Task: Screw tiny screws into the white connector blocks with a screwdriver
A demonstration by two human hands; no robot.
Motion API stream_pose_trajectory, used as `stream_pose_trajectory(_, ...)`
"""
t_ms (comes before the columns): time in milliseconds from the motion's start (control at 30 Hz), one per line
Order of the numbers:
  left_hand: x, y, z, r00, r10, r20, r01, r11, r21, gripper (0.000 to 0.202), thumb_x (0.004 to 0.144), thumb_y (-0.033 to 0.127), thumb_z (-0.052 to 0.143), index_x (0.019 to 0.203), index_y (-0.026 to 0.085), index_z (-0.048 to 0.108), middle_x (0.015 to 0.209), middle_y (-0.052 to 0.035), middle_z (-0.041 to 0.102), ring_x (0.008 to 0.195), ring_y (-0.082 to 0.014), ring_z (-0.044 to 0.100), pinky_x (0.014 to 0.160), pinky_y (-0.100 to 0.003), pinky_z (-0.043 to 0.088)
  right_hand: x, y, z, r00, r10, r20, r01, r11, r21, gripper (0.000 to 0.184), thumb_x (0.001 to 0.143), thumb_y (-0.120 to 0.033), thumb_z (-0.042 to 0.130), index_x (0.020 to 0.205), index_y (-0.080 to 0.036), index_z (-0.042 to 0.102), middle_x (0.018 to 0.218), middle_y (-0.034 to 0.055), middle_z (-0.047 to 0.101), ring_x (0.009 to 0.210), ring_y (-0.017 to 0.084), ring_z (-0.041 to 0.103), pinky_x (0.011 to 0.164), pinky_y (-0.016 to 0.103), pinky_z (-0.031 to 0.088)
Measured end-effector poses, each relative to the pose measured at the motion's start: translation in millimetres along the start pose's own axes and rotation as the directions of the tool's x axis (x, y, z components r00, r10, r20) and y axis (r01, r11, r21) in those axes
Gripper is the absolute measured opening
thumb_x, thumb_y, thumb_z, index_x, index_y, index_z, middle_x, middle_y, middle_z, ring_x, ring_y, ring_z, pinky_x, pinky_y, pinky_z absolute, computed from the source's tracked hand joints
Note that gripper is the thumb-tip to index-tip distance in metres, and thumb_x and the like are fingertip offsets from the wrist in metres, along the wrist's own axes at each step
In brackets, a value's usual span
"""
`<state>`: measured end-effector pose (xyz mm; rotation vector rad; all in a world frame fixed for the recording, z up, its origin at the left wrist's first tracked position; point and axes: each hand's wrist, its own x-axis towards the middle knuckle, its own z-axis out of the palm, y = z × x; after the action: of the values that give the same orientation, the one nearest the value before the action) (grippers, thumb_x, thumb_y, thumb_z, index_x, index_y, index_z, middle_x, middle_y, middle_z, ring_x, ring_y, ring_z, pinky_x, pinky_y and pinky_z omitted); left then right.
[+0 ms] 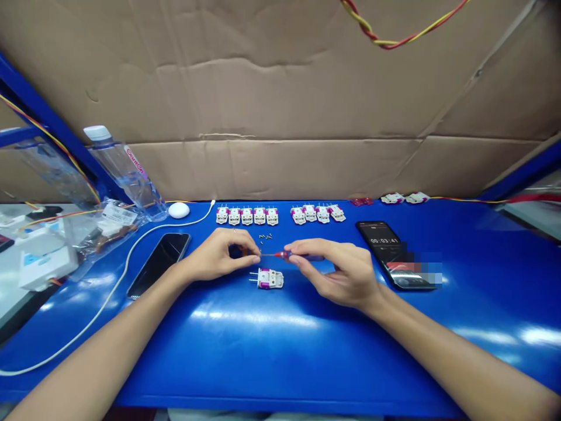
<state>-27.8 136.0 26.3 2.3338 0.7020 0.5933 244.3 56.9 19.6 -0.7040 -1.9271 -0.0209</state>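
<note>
My right hand point(339, 270) is closed round a small screwdriver point(287, 255) with a red and blue handle, its tip pointing left. My left hand point(221, 254) pinches something small at the screwdriver's tip; I cannot make out what. Just below the two hands a white and magenta plug part point(269, 279) lies on the blue table point(272, 345). Several tiny screws point(265, 237) lie loose just behind the hands.
Two rows of white and magenta plug parts point(246, 216) point(318, 213) stand at the back. A dark phone point(160, 262) with a white cable point(131, 257) lies at the left, a phone showing a timer point(390, 248) at the right. A water bottle point(125, 171) leans at back left.
</note>
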Motion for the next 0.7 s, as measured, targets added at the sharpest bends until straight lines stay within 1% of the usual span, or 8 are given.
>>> stream_pose_trajectory(100,-0.4,2.1,0.2,1.0,-0.001,0.014,0.001,1.0,0.006,0.017,0.1,0.034,0.076,0.097,0.019,0.082,0.099,-0.007,0.082,0.088,-0.0191,0.076,0.083,-0.03,0.059,0.0,0.2,-0.3,1.0,-0.007,0.021,0.008,1.0,-0.017,0.015,0.101,-0.013,0.073,0.109,-0.023,0.081,0.096,0.0032,0.089,0.079,0.018,0.087,0.073,0.023,0.072)
stream_pose_trajectory(233,-0.4,5.2,-0.2,1.0,-0.007,0.029,0.007,1.0,0.01,0.016,0.099,0.033,0.076,0.092,0.018,0.079,0.096,-0.0061,0.081,0.083,-0.0177,0.074,0.079,-0.028,0.058,-0.2,1.4,-0.4,0.999,-0.026,0.042,0.026,1.0,-0.012,0.017,0.102,-0.011,0.07,0.111,-0.022,0.079,0.097,0.0032,0.088,0.084,0.018,0.087,0.077,0.023,0.071)
stream_pose_trajectory(467,0.4,6.8,0.3,0.999,0.006,0.049,-0.006,1.0,0.006,0.015,0.099,0.031,0.076,0.092,0.018,0.078,0.095,-0.0061,0.08,0.085,-0.0179,0.074,0.081,-0.029,0.058,-0.4,2.7,-0.3,0.998,-0.045,0.046,0.047,0.998,-0.03,0.011,0.106,-0.014,0.066,0.11,-0.021,0.074,0.095,0.0047,0.087,0.085,0.017,0.086,0.075,0.024,0.069)
stream_pose_trajectory(700,-0.3,6.4,1.6,0.997,0.024,0.074,-0.025,1.0,0.016,0.015,0.1,0.03,0.074,0.094,0.018,0.079,0.095,-0.0053,0.08,0.084,-0.0171,0.073,0.08,-0.027,0.056,-1.3,2.2,-0.2,0.998,-0.042,0.045,0.042,0.999,-0.003,0.018,0.103,-0.012,0.068,0.115,-0.023,0.075,0.097,0.0036,0.087,0.088,0.018,0.086,0.078,0.025,0.07)
